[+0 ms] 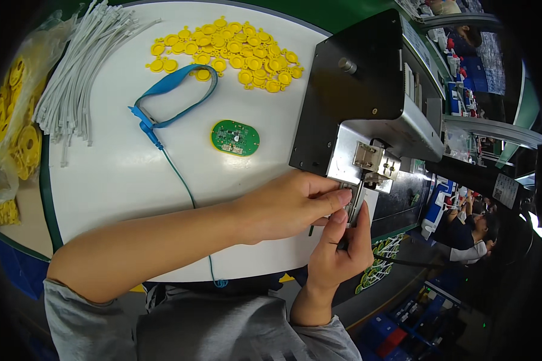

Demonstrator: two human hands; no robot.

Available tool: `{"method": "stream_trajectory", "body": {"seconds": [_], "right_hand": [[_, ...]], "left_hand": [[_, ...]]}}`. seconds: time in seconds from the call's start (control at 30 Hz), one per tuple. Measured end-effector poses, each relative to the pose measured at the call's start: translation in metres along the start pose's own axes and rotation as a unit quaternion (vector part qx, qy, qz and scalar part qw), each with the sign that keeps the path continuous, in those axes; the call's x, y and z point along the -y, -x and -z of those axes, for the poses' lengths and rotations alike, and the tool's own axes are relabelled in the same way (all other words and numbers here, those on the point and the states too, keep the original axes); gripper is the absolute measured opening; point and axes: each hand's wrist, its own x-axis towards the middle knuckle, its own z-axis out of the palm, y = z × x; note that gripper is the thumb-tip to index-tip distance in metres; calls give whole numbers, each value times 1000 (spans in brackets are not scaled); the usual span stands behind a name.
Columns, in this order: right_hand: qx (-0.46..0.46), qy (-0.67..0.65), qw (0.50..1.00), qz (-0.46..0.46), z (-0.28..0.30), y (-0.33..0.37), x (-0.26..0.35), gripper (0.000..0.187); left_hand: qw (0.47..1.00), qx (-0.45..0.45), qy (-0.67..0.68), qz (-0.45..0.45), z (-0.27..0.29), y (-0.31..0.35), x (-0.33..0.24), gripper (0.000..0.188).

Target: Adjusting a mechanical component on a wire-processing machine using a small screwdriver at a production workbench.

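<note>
A black box-shaped machine (349,102) with a bare metal front stands at the right of the table. A small metal fixture (374,161) sticks out from it. Just below this fixture, the fingers of my left hand (280,207) are pinched against a narrow grey metal-looking piece (356,198). My right hand (342,253) closes on the same spot from below, thumb and fingers bent together. The fingers hide most of what lies between them. Left of the machine, a green oval circuit board (235,138) with a yellow rim lies flat on the white table (120,186).
A blue wrist strap (172,82) and its thin cord lie mid-table, the cord passing under my left forearm. Behind it spread yellow round tags (238,48). White cable ties (81,72) and a plastic bag of yellow parts (21,132) are at left. People work at far right.
</note>
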Motion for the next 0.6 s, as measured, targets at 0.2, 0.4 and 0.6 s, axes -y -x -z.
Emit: {"method": "stream_trajectory", "body": {"seconds": [0.2,0.4,0.6], "right_hand": [[94,-27,994,38,7,-3,-17,50],[92,-1,994,53,4,5,-16,51],[87,-2,994,61,6,7,-17,49]], "left_hand": [[1000,1,27,12,9,1,1,34],[1000,8,7,4,16,1,10,34],[1000,13,-1,-1,12,6,6,33]]}}
